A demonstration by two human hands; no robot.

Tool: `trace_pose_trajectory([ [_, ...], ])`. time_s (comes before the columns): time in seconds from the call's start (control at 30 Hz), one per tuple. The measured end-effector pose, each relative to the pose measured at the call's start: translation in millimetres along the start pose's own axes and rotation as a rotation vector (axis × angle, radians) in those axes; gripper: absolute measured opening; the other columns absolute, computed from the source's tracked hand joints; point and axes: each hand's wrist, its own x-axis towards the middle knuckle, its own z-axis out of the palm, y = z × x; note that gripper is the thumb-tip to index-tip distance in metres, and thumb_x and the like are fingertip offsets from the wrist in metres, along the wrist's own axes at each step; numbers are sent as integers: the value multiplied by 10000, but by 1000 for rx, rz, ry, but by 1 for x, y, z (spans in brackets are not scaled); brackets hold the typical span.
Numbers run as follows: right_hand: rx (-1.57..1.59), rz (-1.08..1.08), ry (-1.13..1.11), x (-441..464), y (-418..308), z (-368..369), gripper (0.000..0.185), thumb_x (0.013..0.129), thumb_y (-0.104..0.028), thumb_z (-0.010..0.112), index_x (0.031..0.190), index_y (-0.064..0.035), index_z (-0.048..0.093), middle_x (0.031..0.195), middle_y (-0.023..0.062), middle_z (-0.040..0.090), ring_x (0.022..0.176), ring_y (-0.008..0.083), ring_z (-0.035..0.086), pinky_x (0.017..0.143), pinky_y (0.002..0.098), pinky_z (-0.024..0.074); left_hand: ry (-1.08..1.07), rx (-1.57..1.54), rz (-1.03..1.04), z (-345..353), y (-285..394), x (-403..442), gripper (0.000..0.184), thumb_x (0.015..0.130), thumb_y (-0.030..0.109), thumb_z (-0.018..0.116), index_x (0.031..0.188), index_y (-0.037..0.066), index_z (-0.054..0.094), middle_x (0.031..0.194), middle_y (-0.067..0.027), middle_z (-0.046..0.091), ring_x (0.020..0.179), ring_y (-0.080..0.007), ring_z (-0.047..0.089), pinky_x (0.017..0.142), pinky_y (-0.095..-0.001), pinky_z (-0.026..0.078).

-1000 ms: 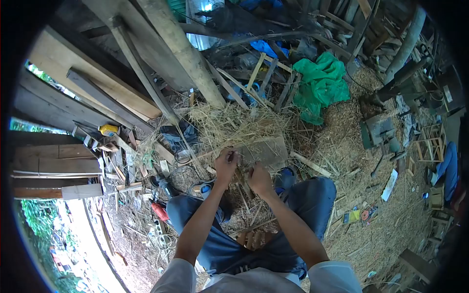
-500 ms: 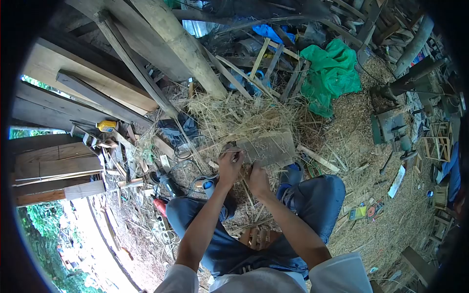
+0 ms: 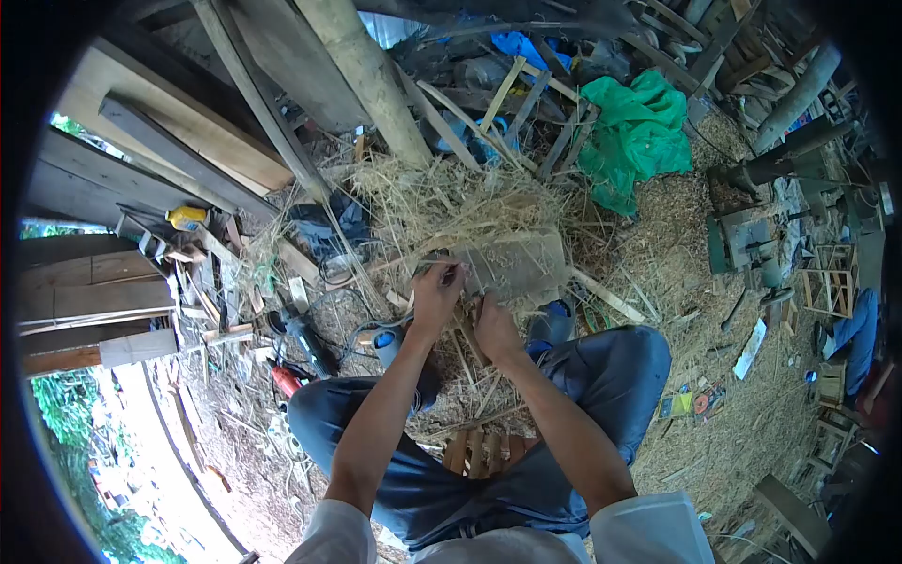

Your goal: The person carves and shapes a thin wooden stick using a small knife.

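my left hand [image 3: 436, 299] is at the near left corner of a wooden board [image 3: 522, 261], its fingers bent inward. there is something dark around them, but it is too small and shaded for me to name, and i cannot tell whether i am pinching it. my right hand [image 3: 496, 333] is just beside, at the board's near edge, its fingers curled too; whether they clasp anything i cannot tell.

the board lies flat in front of me, beyond my feet, with bits of straw scattered on top and a thick heap of straw [image 3: 460, 202] along its far side. a narrow wooden piece [image 3: 470, 340] slants in the gap between my hands, pointing back toward me.

my knees are spread wide in dark trousers [image 3: 601, 385], and a slatted wooden piece [image 3: 484, 453] shows between my thighs. on the left, a power tool [image 3: 308, 344] lies on the littered ground, with a red tool [image 3: 285, 378] near it, and a yellow bottle [image 3: 186, 218] is farther off by the stacked planks [image 3: 103, 287]. ahead to the right, a crumpled green sheet [image 3: 639, 132] is heaped next to wood shavings [image 3: 672, 226]. at the far right i see another person's blue trouser leg [image 3: 857, 340].
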Motion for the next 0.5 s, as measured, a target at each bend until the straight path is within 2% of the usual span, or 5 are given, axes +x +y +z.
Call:
trace_pose_trajectory([
  [0.13, -81, -34, 22, -1, 6, 6, 217, 928, -183, 442, 959, 31, 451, 686, 292, 607, 678, 470, 616, 582, 544, 498, 2, -32, 28, -7, -6, -4, 66, 817, 34, 662, 873, 6, 639, 761, -95, 672, 674, -175, 676, 610, -264, 515],
  [0.2, -151, -43, 27, -2, 10, 8, 206, 929, -175, 442, 966, 28, 449, 687, 288, 610, 679, 461, 622, 570, 535, 501, 39, -30, 79, -9, -1, -5, 78, 796, 30, 653, 870, 25, 628, 690, -128, 626, 593, -234, 622, 571, -319, 479],
  [0.3, -222, -57, 64, -2, 16, 12, 189, 935, -166, 436, 971, 19, 448, 689, 276, 617, 676, 446, 630, 551, 515, 508, -30, -20, -6, -10, -2, -4, 79, 800, 55, 647, 871, 27, 628, 690, -144, 628, 606, -277, 623, 578, -339, 481],
  [0.37, -233, -75, 88, -3, 16, 13, 183, 940, -166, 430, 969, 14, 449, 690, 269, 621, 673, 439, 632, 544, 504, 512, 0, -8, 8, -9, 0, -4, 88, 798, 66, 647, 871, 23, 625, 699, -158, 630, 622, -297, 626, 581, -353, 481],
  [0.5, -401, -63, 138, -3, 37, 30, 200, 951, -207, 446, 955, -8, 463, 681, 226, 637, 630, 366, 654, 500, 442, 524, -6, -56, 5, -5, -4, -1, 116, 788, 83, 652, 877, 15, 622, 740, -188, 640, 675, -348, 632, 595, -387, 486],
])
